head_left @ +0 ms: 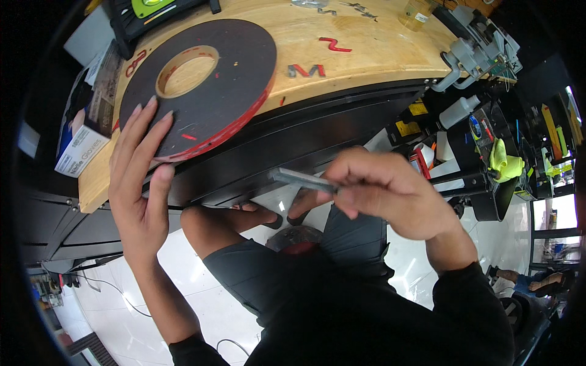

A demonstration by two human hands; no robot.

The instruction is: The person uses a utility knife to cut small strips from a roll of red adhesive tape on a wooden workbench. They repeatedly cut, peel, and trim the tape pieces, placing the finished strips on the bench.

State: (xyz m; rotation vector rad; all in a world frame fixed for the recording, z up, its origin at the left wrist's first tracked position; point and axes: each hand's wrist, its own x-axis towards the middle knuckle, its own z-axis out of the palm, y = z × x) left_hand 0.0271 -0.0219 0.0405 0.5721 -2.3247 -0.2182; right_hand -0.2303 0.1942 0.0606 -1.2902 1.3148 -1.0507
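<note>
A large flat roll of dark grey tape (244, 67) with red edge lining and a cardboard core lies on the wooden bench, overhanging its front edge. The outstretched fingers of my left hand (137, 171) rest on the roll's near left side. My right hand (390, 192) is closed on a slim grey metal-looking tool (303, 180), pinched between thumb and fingers and held in front of the bench. Its tip points left toward the roll; blur hides its exact kind. A small red strip (189, 137) sits on the roll's face.
Red-and-grey letter-shaped pieces (307, 71) lie right of the roll on the wooden bench (378, 52). A glove box (85, 143) stands at the left. A metal clamp-like fixture (476, 58) is at the far right, above a black bin (497, 198) with tools and a yellow cloth.
</note>
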